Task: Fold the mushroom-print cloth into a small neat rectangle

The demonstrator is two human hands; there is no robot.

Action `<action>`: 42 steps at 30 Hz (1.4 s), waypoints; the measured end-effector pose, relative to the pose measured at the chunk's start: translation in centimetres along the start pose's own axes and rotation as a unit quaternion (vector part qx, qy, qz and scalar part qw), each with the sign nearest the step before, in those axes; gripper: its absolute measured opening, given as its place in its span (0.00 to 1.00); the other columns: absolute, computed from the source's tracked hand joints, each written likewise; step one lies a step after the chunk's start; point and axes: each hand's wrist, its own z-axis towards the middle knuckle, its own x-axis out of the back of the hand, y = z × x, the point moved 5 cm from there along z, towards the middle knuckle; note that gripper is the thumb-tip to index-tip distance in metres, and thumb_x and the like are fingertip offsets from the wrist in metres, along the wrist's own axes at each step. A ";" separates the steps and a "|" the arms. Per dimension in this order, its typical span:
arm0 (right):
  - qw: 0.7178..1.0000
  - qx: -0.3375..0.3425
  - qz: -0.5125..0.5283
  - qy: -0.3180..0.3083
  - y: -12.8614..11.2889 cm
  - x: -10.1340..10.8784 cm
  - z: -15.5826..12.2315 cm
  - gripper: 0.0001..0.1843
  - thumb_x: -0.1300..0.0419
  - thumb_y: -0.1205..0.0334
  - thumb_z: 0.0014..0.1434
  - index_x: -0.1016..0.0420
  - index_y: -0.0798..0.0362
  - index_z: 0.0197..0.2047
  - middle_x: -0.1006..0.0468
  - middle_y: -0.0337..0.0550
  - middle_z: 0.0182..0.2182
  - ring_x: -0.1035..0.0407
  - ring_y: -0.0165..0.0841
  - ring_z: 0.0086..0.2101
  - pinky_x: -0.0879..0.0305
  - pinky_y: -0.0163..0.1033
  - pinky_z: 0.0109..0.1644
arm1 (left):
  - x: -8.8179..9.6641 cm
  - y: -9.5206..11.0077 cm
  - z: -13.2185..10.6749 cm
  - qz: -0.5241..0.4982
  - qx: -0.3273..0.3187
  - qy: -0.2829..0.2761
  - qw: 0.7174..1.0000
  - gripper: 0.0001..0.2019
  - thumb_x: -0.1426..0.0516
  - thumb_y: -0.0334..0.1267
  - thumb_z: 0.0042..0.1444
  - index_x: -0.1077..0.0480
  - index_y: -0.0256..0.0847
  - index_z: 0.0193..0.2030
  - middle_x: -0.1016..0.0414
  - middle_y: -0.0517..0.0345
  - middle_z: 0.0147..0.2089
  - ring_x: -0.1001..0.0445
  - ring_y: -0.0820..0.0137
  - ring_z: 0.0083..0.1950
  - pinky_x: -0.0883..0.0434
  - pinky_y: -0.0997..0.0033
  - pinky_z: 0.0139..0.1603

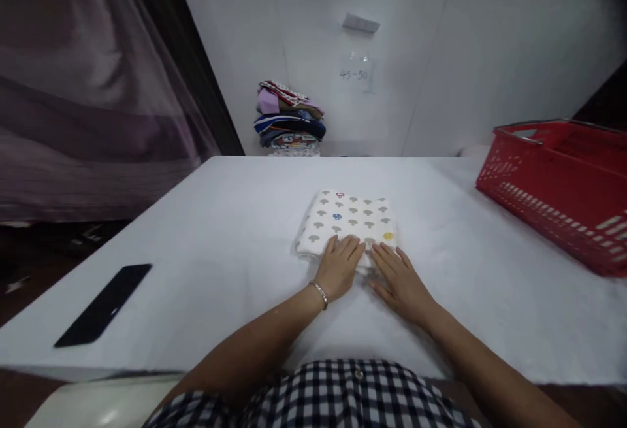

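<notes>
A folded white cloth (351,215) printed with grey mushrooms, plus a few in red, blue and yellow, lies flat on the white table (210,232). My left hand (339,268) rests with its fingers laid out on the near edge of the cloth. Beside it, my right hand (399,281) also lies flat, fingertips on the cloth's near right part and thumb pointing inward. Neither hand grips anything. A bracelet (321,294) is on my left wrist. The cloth's underside is hidden.
A red plastic basket (553,186) with a metal handle stands at the right. A black flat slab (104,305) lies at the left front. Beyond the far edge is a stack of folded clothes (289,117). A purple curtain (88,101) hangs at the left.
</notes>
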 end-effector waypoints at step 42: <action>0.998 0.052 -0.020 0.001 0.3 -2.8 -0.9 0.29 0.54 0.71 0.61 0.46 0.51 0.64 0.35 0.49 0.58 0.43 0.36 0.58 0.47 0.54 0.62 | 1.0 -14.0 -6.4 -0.139 0.410 -0.096 0.896 0.06 0.51 0.42 0.55 0.38 0.45 0.38 0.25 0.57 0.37 0.27 0.63 0.38 0.42 0.71 0.30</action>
